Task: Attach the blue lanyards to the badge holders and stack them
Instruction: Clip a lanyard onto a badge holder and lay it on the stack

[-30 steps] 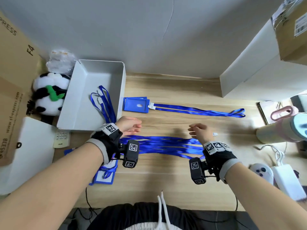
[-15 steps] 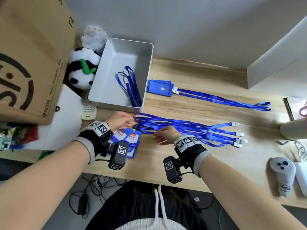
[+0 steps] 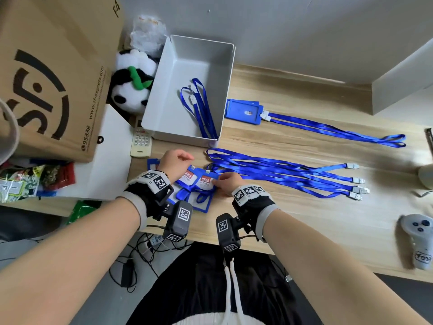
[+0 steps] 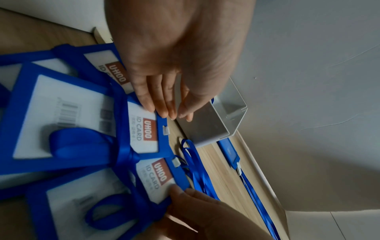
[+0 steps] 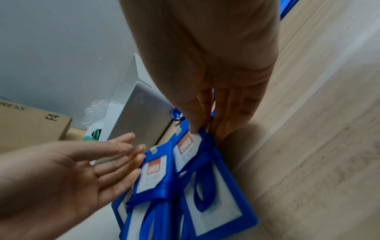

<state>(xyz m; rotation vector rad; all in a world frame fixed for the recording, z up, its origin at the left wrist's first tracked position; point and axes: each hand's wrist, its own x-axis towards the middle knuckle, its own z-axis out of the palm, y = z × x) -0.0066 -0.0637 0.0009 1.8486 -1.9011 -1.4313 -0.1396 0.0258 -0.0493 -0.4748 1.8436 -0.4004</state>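
Note:
A pile of blue badge holders (image 3: 199, 184) with UHOO ID cards lies at the desk's front left, blue straps looped over it. My left hand (image 3: 180, 159) is open, its straight fingertips (image 4: 162, 110) touching the top edge of one holder (image 4: 144, 133). My right hand (image 3: 221, 181) pinches the top corner of the neighbouring badge holder (image 5: 189, 146) between thumb and fingers (image 5: 226, 128). Several loose blue lanyards (image 3: 281, 172) lie fanned out to the right, clips at their far ends. Behind them lies a badge holder (image 3: 243, 111) with its lanyard (image 3: 339, 131) attached.
A grey bin (image 3: 182, 66) at the back left holds one lanyard (image 3: 201, 106). A cardboard box (image 3: 54, 78), a panda plush (image 3: 131, 85) and a remote (image 3: 141, 141) crowd the left. A game controller (image 3: 417, 242) lies front right, a white box (image 3: 403, 90) back right.
Both hands have moved left, off the loose lanyards and onto the badge holder pile. My right hand has taken hold of a holder's corner. The head view swung left.

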